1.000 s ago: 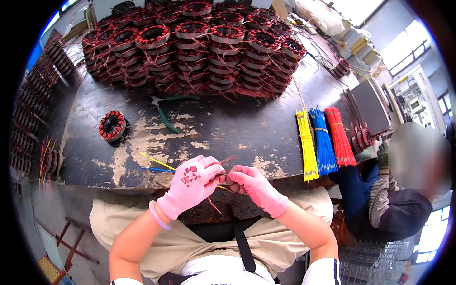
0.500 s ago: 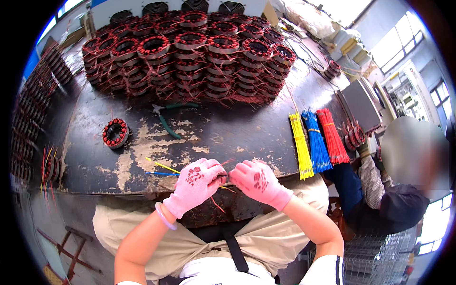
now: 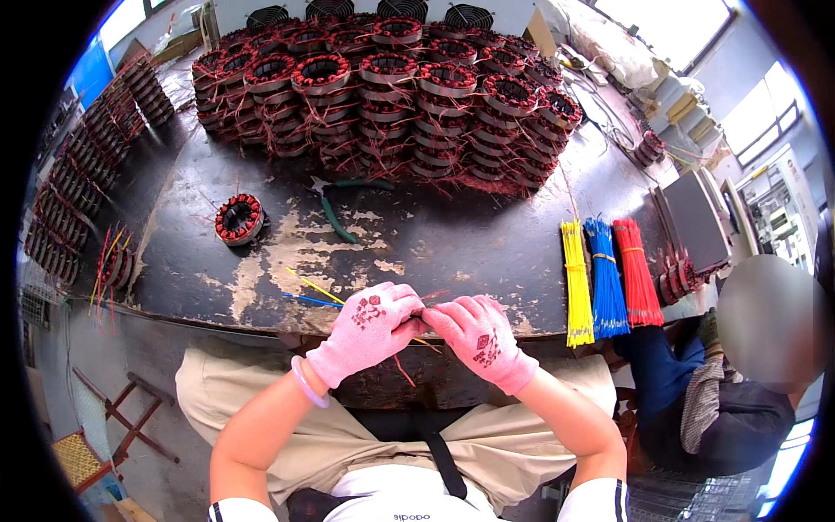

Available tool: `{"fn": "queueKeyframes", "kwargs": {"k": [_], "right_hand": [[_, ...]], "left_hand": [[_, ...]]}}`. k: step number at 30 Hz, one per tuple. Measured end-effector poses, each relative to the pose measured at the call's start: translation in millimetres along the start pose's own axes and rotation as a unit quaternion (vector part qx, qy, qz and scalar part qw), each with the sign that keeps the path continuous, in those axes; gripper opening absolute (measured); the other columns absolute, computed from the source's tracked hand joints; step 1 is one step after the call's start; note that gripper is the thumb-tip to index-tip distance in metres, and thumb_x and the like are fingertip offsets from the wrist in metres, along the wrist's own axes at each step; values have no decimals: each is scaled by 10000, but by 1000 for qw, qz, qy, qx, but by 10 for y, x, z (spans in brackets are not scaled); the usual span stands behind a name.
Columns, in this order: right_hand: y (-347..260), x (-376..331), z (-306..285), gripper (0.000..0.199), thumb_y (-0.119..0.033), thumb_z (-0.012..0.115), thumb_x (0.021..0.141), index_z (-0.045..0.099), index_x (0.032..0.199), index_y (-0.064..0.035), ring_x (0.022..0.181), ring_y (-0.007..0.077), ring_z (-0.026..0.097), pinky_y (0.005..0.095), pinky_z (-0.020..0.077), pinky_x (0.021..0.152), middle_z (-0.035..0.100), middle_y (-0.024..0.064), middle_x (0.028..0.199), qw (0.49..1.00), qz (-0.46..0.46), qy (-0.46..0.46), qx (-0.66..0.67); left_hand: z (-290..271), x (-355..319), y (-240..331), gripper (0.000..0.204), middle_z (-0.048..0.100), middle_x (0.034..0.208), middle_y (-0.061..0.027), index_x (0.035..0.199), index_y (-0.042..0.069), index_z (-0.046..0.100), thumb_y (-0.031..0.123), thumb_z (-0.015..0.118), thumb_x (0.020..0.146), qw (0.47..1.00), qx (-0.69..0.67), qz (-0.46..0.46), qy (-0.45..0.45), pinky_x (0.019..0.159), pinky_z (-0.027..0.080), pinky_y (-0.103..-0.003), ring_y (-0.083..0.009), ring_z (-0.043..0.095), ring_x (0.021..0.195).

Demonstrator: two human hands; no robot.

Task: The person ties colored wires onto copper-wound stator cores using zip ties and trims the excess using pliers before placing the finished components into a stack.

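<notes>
Wire work: looks like fine joining or twisting of lead ends, frame centre, by both gloved hands; judged from the pose, since the ends are covered.
Left hand (image 3: 372,322): thumb and forefinger pressed together at the tips, apparently pinching wire; the other fingers curl over it.
Right hand (image 3: 483,341): fingertips bunched right against the left ones; exact grip hidden, can't tell what they pinch.
Leads: yellow lead (image 3: 311,284) and blue lead (image 3: 311,301) stick out left of the left hand, tips over the bench (image 3: 470,226), running under the glove toward the fingers.
Red wire (image 3: 404,372): hangs below the fingertips, just beside the left hand.
Next move: I'd say it calls for a firm left pinch and small right-finger motions, ends kept aligned.
Loose coil ring (image 3: 239,219): left of centre, well apart from the hands.
Pliers (image 3: 329,211): above the hands, untouched.
</notes>
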State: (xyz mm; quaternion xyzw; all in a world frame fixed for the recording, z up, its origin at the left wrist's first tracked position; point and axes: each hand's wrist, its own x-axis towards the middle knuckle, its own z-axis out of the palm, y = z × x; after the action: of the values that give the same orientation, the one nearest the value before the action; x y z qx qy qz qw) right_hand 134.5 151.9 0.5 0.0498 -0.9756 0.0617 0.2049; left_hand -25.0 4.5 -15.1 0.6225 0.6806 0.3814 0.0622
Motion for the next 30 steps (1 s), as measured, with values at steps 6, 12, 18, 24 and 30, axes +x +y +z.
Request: {"fn": "queueKeyframes", "kwargs": {"k": [6,12,18,24,30], "right_hand": [[-8,-96,108,365,-120,668,785,658,1148,-157,824,211,618,366,500,752,625,10,922,999,32,3,-7],[86,-105,103,447,-153,664,797,689,1231,-258,828,186,598,352,499,763,595,-32,915,1000,14,2,11],[211,-98,171,478,-175,650,812,661,1275,-289,875,176,594,357,508,782,578,-39,936,1000,0,-23,-5],[362,-466,-246,186,-203,721,881,692,1056,-143,858,274,643,399,519,754,655,41,946,965,211,135,76],[1100,-1941,-1050,335,-360,690,936,640,788,-63,724,349,639,459,491,665,644,130,790,772,574,205,-178]], "left_hand": [[-30,18,44,123,675,940,-62,908,72,679,135,736,819,999,7,-10,-31,780,531,-397,-281,650,897],[-231,9,87,172,687,1067,-98,1009,66,700,79,700,837,1000,15,13,23,845,530,-406,-316,649,968],[-255,-4,44,297,639,1245,-119,1182,73,657,36,632,888,993,112,24,4,1041,451,-474,-359,586,1169],[-131,-45,46,293,640,1219,-134,1197,55,644,59,611,906,995,93,-17,10,1058,429,-462,-358,571,1180],[-141,-78,53,285,634,1199,-144,1202,24,627,46,580,922,996,81,-23,-2,1030,422,-460,-366,566,1154]]}}
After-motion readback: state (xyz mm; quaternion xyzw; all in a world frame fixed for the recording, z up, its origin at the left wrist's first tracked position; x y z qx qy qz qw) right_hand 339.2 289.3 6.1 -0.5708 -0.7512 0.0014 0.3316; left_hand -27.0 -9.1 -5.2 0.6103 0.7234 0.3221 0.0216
